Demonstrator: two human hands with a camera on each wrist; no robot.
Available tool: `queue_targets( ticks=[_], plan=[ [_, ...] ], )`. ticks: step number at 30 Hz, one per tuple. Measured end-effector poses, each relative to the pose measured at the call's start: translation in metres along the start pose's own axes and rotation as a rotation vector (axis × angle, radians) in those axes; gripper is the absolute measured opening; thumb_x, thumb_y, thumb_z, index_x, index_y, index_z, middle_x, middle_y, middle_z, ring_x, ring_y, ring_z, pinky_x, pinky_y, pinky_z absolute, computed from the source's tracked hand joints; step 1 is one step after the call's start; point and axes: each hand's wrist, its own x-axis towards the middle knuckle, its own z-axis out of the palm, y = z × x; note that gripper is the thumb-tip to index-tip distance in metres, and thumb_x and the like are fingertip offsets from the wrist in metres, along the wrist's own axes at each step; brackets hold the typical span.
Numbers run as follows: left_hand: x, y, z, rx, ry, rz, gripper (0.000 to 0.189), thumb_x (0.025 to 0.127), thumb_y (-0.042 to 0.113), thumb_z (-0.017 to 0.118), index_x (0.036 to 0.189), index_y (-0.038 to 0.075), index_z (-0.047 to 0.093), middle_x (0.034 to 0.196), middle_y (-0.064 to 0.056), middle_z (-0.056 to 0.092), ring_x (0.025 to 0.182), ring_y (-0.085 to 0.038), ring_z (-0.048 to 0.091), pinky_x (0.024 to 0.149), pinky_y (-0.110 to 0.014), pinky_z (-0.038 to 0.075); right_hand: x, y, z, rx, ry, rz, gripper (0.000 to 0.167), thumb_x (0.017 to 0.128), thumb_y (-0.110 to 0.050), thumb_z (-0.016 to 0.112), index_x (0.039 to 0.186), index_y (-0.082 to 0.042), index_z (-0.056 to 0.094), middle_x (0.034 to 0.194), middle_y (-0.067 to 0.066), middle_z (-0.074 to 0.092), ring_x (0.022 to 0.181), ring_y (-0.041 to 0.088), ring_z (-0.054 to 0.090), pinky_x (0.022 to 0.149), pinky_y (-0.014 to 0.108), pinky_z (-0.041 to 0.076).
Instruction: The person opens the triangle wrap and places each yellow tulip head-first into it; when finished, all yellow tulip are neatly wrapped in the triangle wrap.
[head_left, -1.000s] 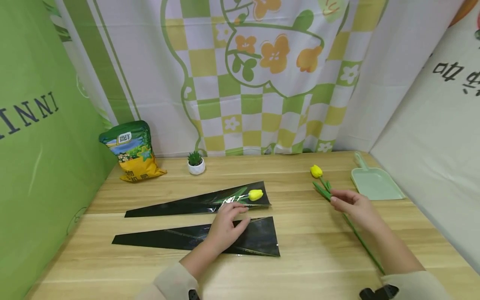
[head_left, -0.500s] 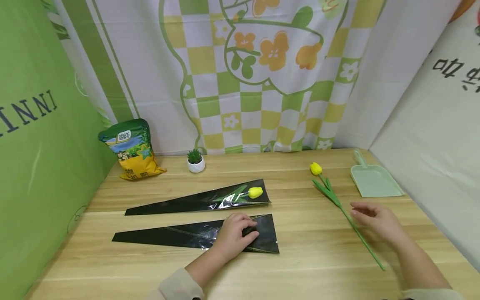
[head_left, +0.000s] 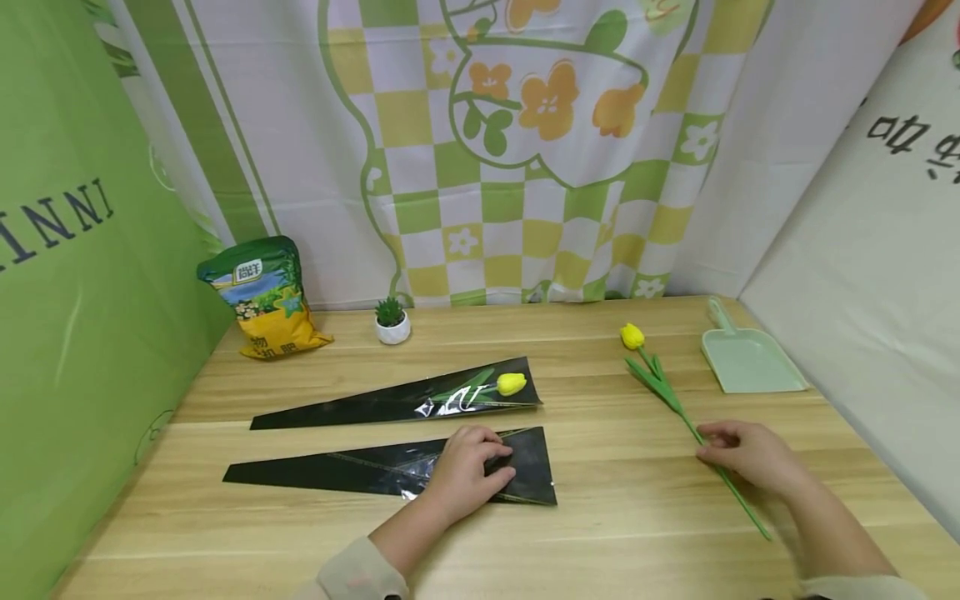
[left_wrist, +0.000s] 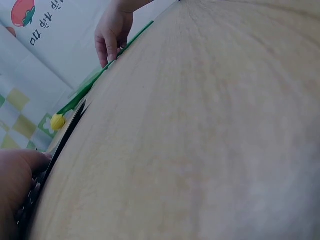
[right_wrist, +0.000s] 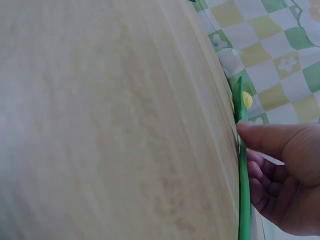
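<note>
Near the right side of the table my right hand (head_left: 746,454) pinches the green stem of a yellow artificial tulip (head_left: 660,385) between thumb and fingers. The flower lies slantwise, its bloom toward the back; in the right wrist view the thumb presses on the stem (right_wrist: 244,195). My left hand (head_left: 471,471) rests on the wide end of a black wrapping sleeve (head_left: 330,473), fingers loosely bent, hiding part of it. Behind that lies a second black sleeve (head_left: 337,411) with another yellow tulip (head_left: 512,384) inside, its bloom near the wide end.
A pale green dustpan (head_left: 750,362) lies at the back right. At the back left stand a small potted succulent (head_left: 392,325) and a colourful fertilizer bag (head_left: 270,300). A patterned curtain (head_left: 502,242) hangs along the table's back edge.
My right hand left the tulip's leaves, moved down toward the near right, and now pinches the stem lower. My left hand slid slightly right and toward me, onto the nearer sleeve.
</note>
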Motion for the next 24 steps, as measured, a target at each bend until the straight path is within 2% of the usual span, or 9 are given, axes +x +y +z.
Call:
queue_targets(
  ticks=[4, 9, 17, 24],
  plan=[
    [0.000, 0.000, 0.000, 0.013, -0.005, 0.001, 0.021, 0.087, 0.028, 0.073, 0.102, 0.014, 0.078, 0.107, 0.000, 0.067, 0.105, -0.018, 0.058, 0.097, -0.037, 0.047, 0.001, -0.003, 0.001, -0.025, 0.000, 0.000, 0.051, 0.090, -0.030, 0.069, 0.124, 0.008, 0.061, 0.099, 0.008, 0.070, 0.089, 0.015, 0.060, 0.075, 0.031, 0.049],
    [0.000, 0.000, 0.001, -0.014, 0.016, 0.013, 0.018, 0.087, 0.026, 0.074, 0.098, 0.014, 0.079, 0.103, 0.000, 0.067, 0.102, -0.018, 0.058, 0.094, -0.035, 0.048, 0.003, -0.005, 0.001, -0.037, 0.013, 0.003, 0.046, 0.092, -0.025, 0.067, 0.123, 0.009, 0.061, 0.096, 0.007, 0.068, 0.086, 0.013, 0.057, 0.073, 0.031, 0.048],
    [0.000, 0.000, 0.002, -0.072, 0.036, -0.007, 0.014, 0.087, 0.022, 0.074, 0.095, 0.012, 0.080, 0.101, 0.000, 0.069, 0.100, -0.017, 0.059, 0.092, -0.033, 0.050, 0.004, -0.008, 0.003, -0.057, 0.028, -0.004, 0.039, 0.090, -0.017, 0.065, 0.119, 0.010, 0.062, 0.092, 0.006, 0.066, 0.084, 0.015, 0.056, 0.071, 0.031, 0.047],
    [0.001, -0.002, 0.004, -0.162, 0.087, -0.035, 0.013, 0.087, 0.019, 0.074, 0.095, 0.011, 0.079, 0.099, 0.000, 0.071, 0.100, -0.017, 0.061, 0.093, -0.032, 0.051, 0.005, -0.014, 0.004, 0.014, 0.054, 0.007, 0.038, 0.090, -0.013, 0.060, 0.119, 0.013, 0.060, 0.091, 0.007, 0.065, 0.078, 0.010, 0.054, 0.066, 0.024, 0.047]
  ],
)
